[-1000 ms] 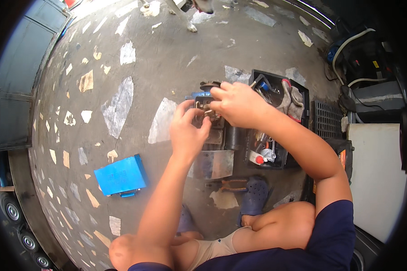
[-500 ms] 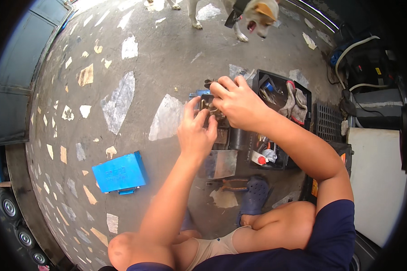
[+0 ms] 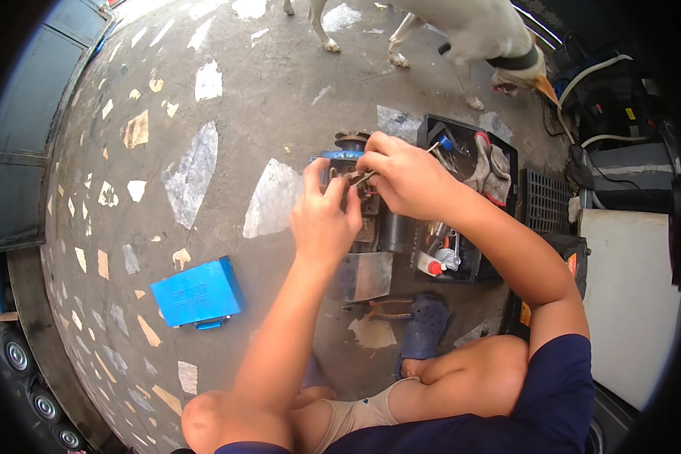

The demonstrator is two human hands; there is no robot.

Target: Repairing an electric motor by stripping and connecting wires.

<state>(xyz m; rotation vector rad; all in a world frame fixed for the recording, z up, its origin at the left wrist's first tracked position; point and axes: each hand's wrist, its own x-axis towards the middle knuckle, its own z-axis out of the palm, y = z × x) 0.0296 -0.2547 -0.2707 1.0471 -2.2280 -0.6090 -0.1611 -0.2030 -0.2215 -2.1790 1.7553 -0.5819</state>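
Observation:
Both of my hands meet over a greasy machine part with a round, pulley-like top (image 3: 351, 141) and a blue band (image 3: 340, 156). My left hand (image 3: 324, 216) has its fingers closed at a small brownish metal piece (image 3: 340, 177) on the near side of it. From the right, my right hand (image 3: 408, 174) pinches close beside that piece. Its fingertips hide most of what they grip, though a thin metal sliver shows between the hands. Below them a dark cylinder (image 3: 393, 232) and a square metal plate (image 3: 366, 275) rest on the floor.
An open black toolbox (image 3: 473, 261) with gloves (image 3: 492, 170) and tools stands at right. Left lies a blue case (image 3: 197, 292). Pliers-like handles (image 3: 390, 309) lie by my clog (image 3: 424, 325). A dog (image 3: 461, 34) stands at the far side. A black grate (image 3: 546, 198) is right of the toolbox.
The dog has moved right, its head now lowered near the hoses. My right hand has shifted slightly down and turned, baring the pulley-like top; my left hand has moved slightly.

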